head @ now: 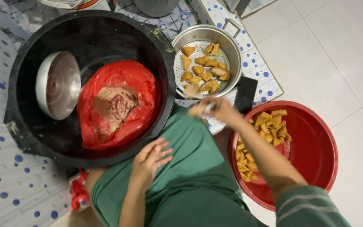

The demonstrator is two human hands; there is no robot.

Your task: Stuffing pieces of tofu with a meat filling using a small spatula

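Note:
My right hand (216, 110) is blurred just below a steel steamer pot (233, 42). Its fingers are closed on a thin pale utensil that reaches toward the pot's near rim. Several golden fried wedges (202, 69) lie on the pot's perforated tray, and one blurred piece (191, 89) sits at the rim by the utensil. My left hand (150, 159) rests on my green-clad lap (190, 168), fingers apart, holding nothing. A red basin (316, 147) at my right holds a heap of small fried pieces (269, 124).
A large black pan (26, 122) sits at the left, holding a steel lid (58, 84) and a red plastic bag (118, 103) with brownish contents. A black flat object (246, 93) lies between pot and basin. A dotted mat (5, 180) covers the left; white tiles (337, 50) are right.

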